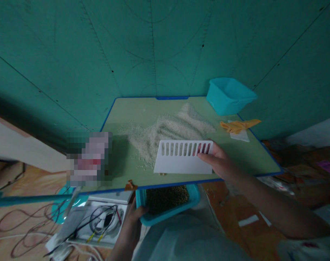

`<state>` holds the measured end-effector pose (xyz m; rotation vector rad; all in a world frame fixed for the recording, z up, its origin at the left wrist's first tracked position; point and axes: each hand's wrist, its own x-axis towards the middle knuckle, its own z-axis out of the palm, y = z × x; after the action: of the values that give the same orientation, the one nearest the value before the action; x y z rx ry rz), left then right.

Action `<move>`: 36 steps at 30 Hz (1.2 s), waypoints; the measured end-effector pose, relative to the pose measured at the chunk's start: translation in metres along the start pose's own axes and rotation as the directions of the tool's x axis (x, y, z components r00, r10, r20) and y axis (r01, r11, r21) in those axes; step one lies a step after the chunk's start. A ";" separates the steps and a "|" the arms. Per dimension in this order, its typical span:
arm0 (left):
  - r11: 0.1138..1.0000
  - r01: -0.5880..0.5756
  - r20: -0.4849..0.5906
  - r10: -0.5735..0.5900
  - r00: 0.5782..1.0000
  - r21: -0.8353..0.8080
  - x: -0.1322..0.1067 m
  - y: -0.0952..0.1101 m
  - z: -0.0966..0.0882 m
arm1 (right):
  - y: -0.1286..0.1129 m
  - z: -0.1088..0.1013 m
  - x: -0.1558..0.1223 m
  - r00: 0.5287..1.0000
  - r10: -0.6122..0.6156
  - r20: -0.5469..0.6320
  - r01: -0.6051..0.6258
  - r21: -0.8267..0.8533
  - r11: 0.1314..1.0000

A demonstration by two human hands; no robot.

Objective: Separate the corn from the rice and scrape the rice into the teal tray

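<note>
While the left hand (133,217) pinches the near tub (170,213) at its left end, thumb over the rim, the grip is narrow and full of that rim. Left forearm rises from the bottom of the view; wrist is close to the body. Tub sits just below the table's near edge, partly hidden by it, mouth up; this position probably lets it receive whatever comes over the edge, and the upright hold keeps its dark and tan beans (167,199) inside. Whether the lap also supports it, cannot tell.

Brown tape (130,185) clings to the table edge above.

Right hand (218,161) is closed on the right end of a white slotted plate (181,164), thumb on the near face, fingers behind, partly visible through the slots. Forearm slants in from lower right, across the table (118,112). Gripping one end likely leaves the long lower edge free; contact with the tabletop is unclear.

Beyond the plate, pale grain (175,127) lies heaped and scattered mid-table. Farther right: orange cloth (238,126) over a white card (242,136), then a second tub (230,98) near the green wall (154,54).
</note>
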<state>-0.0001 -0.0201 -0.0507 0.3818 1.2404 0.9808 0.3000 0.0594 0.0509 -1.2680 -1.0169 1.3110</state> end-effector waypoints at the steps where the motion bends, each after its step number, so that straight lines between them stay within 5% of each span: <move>1: 1.000 0.003 -0.003 -0.003 1.000 0.004 0.000 0.000 -0.001 | 0.000 0.000 -0.001 1.000 -0.001 0.000 0.001 0.005 1.000; 32: 1.000 -0.015 0.009 0.015 1.000 0.003 0.002 0.006 0.005 | 0.005 -0.005 -0.022 0.999 0.001 0.036 0.001 -0.078 0.997; 36: 1.000 -0.005 -0.010 0.006 1.000 0.017 0.005 0.000 -0.002 | -0.005 -0.016 -0.009 0.993 -0.037 -0.113 0.034 -0.023 0.999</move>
<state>-0.0017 -0.0164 -0.0539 0.3946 1.2578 0.9781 0.3159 0.0497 0.0560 -1.3192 -0.9713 1.1902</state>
